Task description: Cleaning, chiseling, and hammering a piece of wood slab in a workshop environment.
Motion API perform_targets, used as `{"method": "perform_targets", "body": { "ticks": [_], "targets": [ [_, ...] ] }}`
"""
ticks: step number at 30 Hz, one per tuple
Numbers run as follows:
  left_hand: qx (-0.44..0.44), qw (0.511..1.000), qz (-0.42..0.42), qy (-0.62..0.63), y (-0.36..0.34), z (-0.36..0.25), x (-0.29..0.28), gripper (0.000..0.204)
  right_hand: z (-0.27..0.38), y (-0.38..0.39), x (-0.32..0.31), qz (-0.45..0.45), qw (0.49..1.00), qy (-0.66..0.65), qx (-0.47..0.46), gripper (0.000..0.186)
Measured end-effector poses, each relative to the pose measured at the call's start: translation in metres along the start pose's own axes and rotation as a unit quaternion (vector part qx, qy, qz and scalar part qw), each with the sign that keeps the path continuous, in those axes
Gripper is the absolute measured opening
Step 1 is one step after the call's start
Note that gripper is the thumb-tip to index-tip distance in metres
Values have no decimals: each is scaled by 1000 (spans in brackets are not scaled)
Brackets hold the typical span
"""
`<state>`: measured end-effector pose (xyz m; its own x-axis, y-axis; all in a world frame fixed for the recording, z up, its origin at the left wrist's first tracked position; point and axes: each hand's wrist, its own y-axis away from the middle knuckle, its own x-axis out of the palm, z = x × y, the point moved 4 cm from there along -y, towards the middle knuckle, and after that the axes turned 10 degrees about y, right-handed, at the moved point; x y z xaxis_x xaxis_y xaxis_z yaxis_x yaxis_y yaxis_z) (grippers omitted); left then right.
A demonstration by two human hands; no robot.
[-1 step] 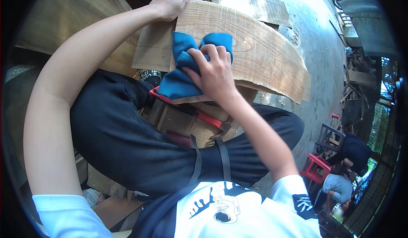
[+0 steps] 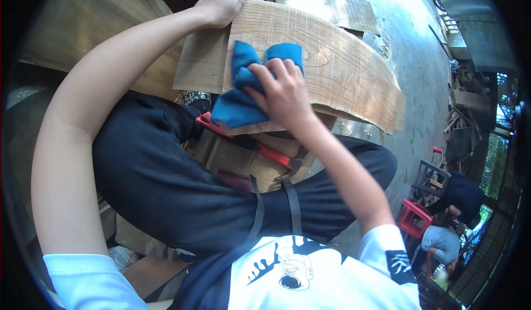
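A wide wooden board with a curved far edge lies in front of me, its grain showing. My right hand presses a crumpled blue cloth against the board's near left part, fingers bent into the folds. At the board's far left corner, my left hand is closed round the edge, its thumb side by the corner. Another wooden piece shows under the board on the left.
Below the board, between my legs, lies a tool with red and black handle parts. More planks lie beyond. At the right are a red plastic stool, a dark stool, and people bent low. Scrap wood is piled farther back.
The cloth's folds have shifted a little under my right hand, which has moved slightly to the right. My left hand keeps its place on the board's corner.
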<state>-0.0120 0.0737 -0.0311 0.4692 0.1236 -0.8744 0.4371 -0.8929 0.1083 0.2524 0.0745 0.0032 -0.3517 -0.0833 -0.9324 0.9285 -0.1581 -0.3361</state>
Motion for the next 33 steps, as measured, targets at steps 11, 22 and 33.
{"method": "perform_targets", "body": {
  "ticks": [11, 22, 33],
  "targets": [
    [0, 1000, 3, 4, -1, -4, 1, 63, -175, 14, -28, -55, 916, 148, 368, 34],
    [16, 1000, 3, 19, -9, 9, 5, 64, 22, 24, -10, -37, 993, -64, 91, 39],
    [-2, 999, 25, 23, -10, -4, -2, 64, -159, 5, -19, -94, 930, 63, 349, 31]
  ]
}}
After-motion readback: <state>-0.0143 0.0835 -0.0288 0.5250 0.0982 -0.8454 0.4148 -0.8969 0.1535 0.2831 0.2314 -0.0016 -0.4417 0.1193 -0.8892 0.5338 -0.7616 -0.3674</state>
